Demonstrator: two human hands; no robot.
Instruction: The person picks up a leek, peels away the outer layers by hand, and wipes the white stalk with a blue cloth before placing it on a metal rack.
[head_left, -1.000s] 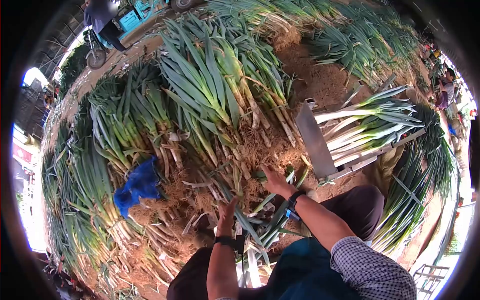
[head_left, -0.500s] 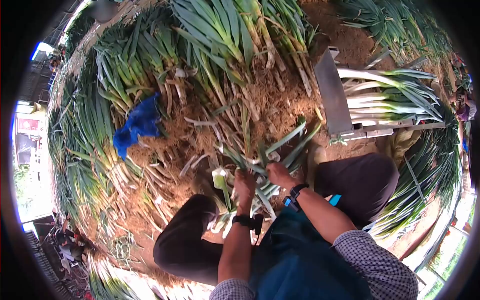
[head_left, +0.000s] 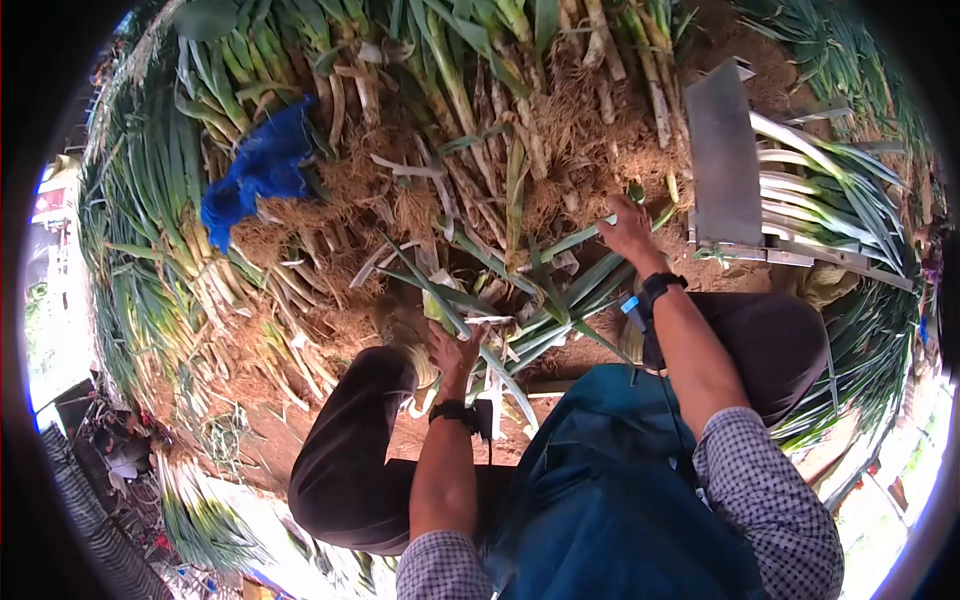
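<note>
Between my bent knees lies a loose heap of leek leaves, with cut green strips crossing each other. My left hand is low at the heap's left side, fingers apart, beside a long green strip and a pale leek piece. Farther forward and to the right, my right hand has its fingers closed around the end of a leek leaf; a bit of green shows past the fingertips. Both wrists wear dark bands.
Rooted leeks lie in piles ahead and to the left, with a blue cloth or net on them. At the right, a metal plate stands at a frame holding trimmed leeks. More leeks lie beside my right knee.
My hands were close together over the leaves and have parted. The right moved forward and right to the leaf's end; the left moved slightly left and opened. The view has shifted too.
</note>
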